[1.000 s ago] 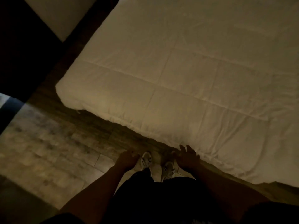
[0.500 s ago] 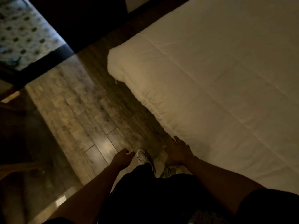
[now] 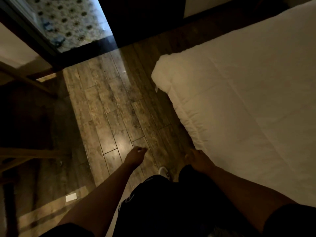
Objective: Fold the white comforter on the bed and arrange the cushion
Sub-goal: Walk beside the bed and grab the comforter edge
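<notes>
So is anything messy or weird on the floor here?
A small white scrap lies loose on the wooden floor near the left arm. The white comforter lies smooth on the bed, and nothing looks spilled or broken.

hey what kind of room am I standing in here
Most likely a dim bedroom. A white comforter lies spread flat over a bed on the right, wood-look plank flooring runs alongside it, and a doorway at upper left opens onto a patterned tile floor, perhaps a bathroom.

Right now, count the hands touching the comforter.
0 for certain. The left hand hangs over the wooden floor, well clear. The right hand is beside the white comforter edge; contact cannot be told.
</notes>
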Available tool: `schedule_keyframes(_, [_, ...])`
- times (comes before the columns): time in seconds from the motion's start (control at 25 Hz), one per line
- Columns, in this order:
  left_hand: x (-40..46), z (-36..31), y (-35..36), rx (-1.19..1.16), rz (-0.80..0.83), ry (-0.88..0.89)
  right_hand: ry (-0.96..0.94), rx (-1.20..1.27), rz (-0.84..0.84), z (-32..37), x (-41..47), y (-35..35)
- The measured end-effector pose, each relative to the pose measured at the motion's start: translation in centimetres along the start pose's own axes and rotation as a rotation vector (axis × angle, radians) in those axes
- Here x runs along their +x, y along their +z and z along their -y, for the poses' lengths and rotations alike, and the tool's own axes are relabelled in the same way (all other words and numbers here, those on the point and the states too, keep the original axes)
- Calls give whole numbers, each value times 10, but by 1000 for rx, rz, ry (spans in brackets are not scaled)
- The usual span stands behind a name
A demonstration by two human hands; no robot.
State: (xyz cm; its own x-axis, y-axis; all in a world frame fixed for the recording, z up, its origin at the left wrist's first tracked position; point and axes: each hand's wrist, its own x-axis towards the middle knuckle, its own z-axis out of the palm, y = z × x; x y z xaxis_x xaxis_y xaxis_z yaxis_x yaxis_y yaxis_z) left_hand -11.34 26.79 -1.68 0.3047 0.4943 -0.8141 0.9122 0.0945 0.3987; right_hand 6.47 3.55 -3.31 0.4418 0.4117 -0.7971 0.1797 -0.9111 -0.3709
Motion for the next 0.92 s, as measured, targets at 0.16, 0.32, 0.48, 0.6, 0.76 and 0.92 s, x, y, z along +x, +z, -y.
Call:
schedule_keyframes(0.16, [44,-53,-54,-167,-62,31,28,-44,90,17,21,-25])
schedule_keyframes(0.32, [93,-118,-104,-278,-116,58,99,-125,98,42,74,-60])
schedule_keyframes(0.48, [128,-163,-136,-358,-101,-14,68,-110,159,88,128,-99])
schedule_keyframes(0.6, [148,-176,-151,-369,-82,-101,21,-139,175,141,163,-136])
schedule_keyframes(0.76, [161,-167,-170,-333,-5,-279,-40,-84,190,219,210,-182])
schedule_keyframes(0.92, [174,-151,-205,-453,88,-459,-153,-43,167,316,262,-215])
